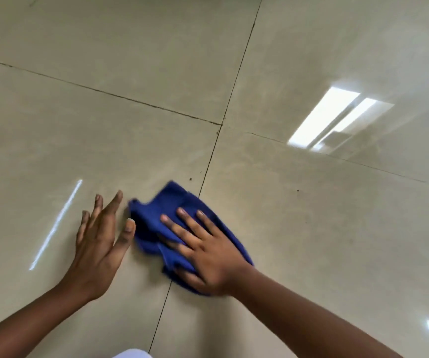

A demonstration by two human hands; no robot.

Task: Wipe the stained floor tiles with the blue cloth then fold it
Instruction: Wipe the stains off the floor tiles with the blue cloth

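Note:
A crumpled blue cloth lies on the beige floor tiles, across a dark grout line. My right hand presses flat on top of the cloth, fingers spread, covering its near right part. My left hand hovers just left of the cloth, fingers apart and empty, thumb tip close to the cloth's left edge. Small dark specks dot the tile beyond the cloth, near the grout line, and another speck sits to the right.
Glossy tiles stretch all around, crossed by dark grout lines. A bright window reflection shines at the right and a thin streak of light at the left. A bit of white clothing shows at the bottom edge.

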